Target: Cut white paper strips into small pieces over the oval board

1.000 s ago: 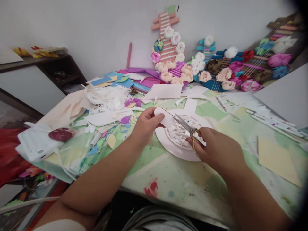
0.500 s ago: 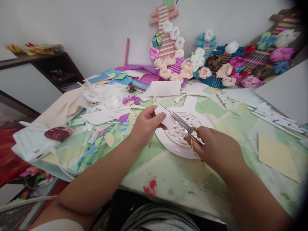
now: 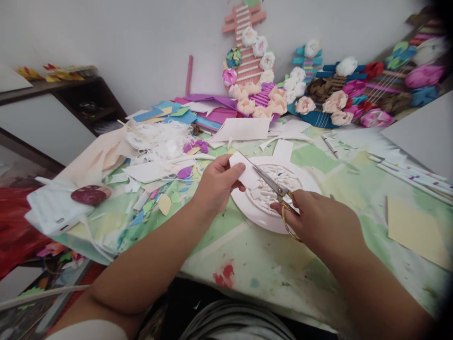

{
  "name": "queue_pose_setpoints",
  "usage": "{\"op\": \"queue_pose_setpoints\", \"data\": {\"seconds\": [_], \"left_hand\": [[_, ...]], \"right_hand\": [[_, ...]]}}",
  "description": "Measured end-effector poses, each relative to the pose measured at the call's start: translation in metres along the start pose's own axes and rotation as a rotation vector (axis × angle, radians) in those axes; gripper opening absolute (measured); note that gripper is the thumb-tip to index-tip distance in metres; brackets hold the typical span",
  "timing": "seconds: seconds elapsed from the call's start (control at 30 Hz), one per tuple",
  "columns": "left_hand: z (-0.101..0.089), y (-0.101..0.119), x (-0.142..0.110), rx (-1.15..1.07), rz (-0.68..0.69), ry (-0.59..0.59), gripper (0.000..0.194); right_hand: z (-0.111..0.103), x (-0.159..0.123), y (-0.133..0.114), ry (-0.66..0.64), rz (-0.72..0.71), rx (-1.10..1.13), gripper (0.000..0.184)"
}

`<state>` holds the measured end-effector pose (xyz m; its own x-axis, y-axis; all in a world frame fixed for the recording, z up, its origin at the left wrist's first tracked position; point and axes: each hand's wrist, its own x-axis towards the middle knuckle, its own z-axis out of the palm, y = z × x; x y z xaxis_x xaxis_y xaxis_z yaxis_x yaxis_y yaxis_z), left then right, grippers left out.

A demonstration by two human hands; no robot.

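Pinched between the thumb and fingers of my left hand [image 3: 221, 182] is a small piece of white paper [image 3: 249, 176]. My right hand [image 3: 318, 215] grips the handles of a pair of scissors [image 3: 272, 183], whose blades reach the paper's right edge. Whether the blades are fully closed I cannot tell. Beneath both lies a round white plate [image 3: 245, 215], holding many small white paper snippets [image 3: 283, 175]. A white paper strip [image 3: 283, 150] sticks out behind the plate's far rim.
Paper scraps [image 3: 164, 204] and tangled white string [image 3: 159, 137] cover the table's left side, near a dark red oval object [image 3: 91, 194]. Guitar-shaped crafts with paper flowers [image 3: 247, 56] lean on the wall. A yellow sheet [image 3: 415, 231] and white sticks [image 3: 410, 174] lie right.
The whole view has shifted slightly, so the table and crafts appear a little further right. Both hands keep nearly the same pose, with the scissors still at the paper's edge.
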<state>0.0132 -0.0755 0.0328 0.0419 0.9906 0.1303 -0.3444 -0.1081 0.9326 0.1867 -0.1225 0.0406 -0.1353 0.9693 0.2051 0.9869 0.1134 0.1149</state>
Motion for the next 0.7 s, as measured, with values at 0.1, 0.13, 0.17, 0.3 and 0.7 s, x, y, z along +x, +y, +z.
{"op": "queue_pose_setpoints", "data": {"seconds": [0.1, 0.13, 0.17, 0.3, 0.7], "left_hand": [[0.0007, -0.0002, -0.0008, 0.008, -0.004, 0.0, 0.007], [0.001, -0.0005, -0.0014, 0.011, -0.001, -0.007, 0.008], [0.0014, -0.0007, -0.002, 0.016, 0.003, -0.017, 0.008], [0.0027, -0.0016, -0.0047, 0.054, 0.017, -0.022, 0.008], [0.0028, 0.0002, -0.0057, 0.115, 0.031, -0.009, 0.006]], "right_hand": [[0.002, 0.0004, -0.0002, -0.003, 0.0, 0.003, 0.035], [0.0027, 0.0005, -0.0004, 0.0, 0.0, 0.007, 0.035], [0.0032, 0.0007, -0.0006, 0.004, 0.002, 0.01, 0.035], [0.0018, 0.0009, -0.0013, -0.006, 0.027, 0.022, 0.038], [-0.0034, 0.0, -0.0021, -0.073, 0.018, 0.022, 0.038]]}}
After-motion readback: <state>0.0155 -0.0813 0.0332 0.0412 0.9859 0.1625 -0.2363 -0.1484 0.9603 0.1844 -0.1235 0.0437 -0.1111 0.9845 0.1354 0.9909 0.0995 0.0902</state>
